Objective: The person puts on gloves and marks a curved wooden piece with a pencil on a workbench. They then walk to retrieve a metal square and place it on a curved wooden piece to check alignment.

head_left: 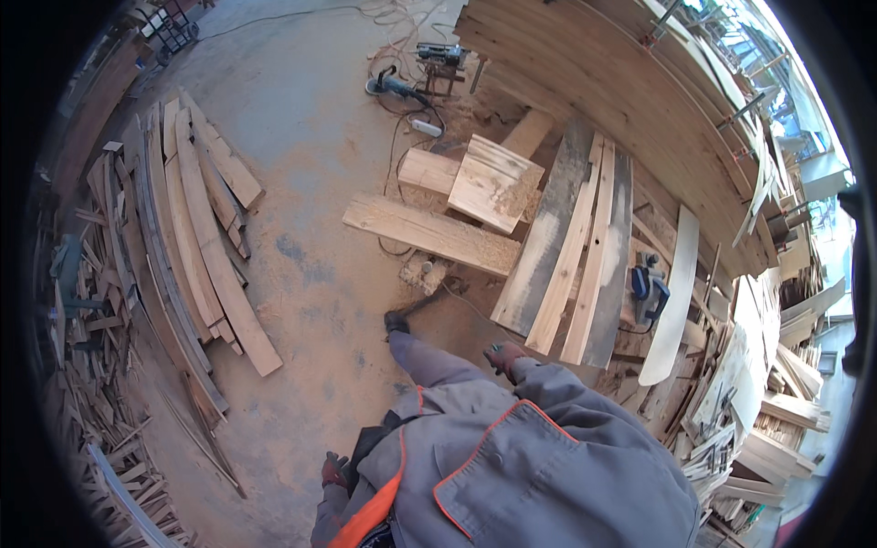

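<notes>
My left hand [335, 470], in a dark red glove, hangs low beside my grey jacket above the dusty floor. Its fingers look parted and nothing shows in them. My right hand [503, 358], gloved alike, reaches forward with its fingers apart, holding nothing that I can see. It is nearest to the lower ends of several long boards: a dark-faced plank [546, 239], a pale narrow board [568, 265] and another pale board [596, 247]. Right of these lies a blue handheld power tool [649, 290]. My foot [396, 322] stands on the sawdust, left of the boards.
A flat plank [429, 233] and a squarish wooden board [493, 183] lie ahead. Behind them are an angle grinder [393, 85] and trailing cords. Stacked long boards [196, 228] and scrap wood [78, 411] line the left. A large wooden panel [621, 100] stands at the far right.
</notes>
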Demonstrator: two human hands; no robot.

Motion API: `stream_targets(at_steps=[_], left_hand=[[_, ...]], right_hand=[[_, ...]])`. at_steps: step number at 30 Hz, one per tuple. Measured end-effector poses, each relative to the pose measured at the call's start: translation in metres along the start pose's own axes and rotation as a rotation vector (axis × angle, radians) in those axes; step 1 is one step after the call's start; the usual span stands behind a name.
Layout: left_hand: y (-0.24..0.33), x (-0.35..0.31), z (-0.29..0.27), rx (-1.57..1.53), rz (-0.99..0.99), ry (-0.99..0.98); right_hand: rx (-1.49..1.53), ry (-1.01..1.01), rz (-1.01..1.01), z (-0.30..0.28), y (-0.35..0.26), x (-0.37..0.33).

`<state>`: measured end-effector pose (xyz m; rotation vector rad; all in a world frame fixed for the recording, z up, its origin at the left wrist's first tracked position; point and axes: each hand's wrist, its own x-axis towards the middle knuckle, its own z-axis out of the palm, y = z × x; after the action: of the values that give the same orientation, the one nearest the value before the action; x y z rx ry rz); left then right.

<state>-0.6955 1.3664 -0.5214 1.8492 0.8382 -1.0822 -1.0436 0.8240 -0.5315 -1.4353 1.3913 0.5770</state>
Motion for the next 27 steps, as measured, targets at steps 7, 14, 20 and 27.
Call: stream_targets(at_steps=[7,14,20,27], left_hand=[[0.142,0.016,0.032,0.452,0.142,-0.135],[0.321,0.052,0.112,0.657,0.234,-0.259],[0.462,0.123,0.145,0.953,0.346,-0.362],[0.667,0.227,0.166,2.028,0.965,-0.531]], right_hand=[[0.137,-0.014,-0.023,0.001,-0.174,0.037],[0.242,0.216,-0.136,0.008,-0.240,0.070],[0.602,0.326,0.283,0.070,-0.176,0.083],[0.912,0.471,0.573,0.188,-0.199,0.002]])
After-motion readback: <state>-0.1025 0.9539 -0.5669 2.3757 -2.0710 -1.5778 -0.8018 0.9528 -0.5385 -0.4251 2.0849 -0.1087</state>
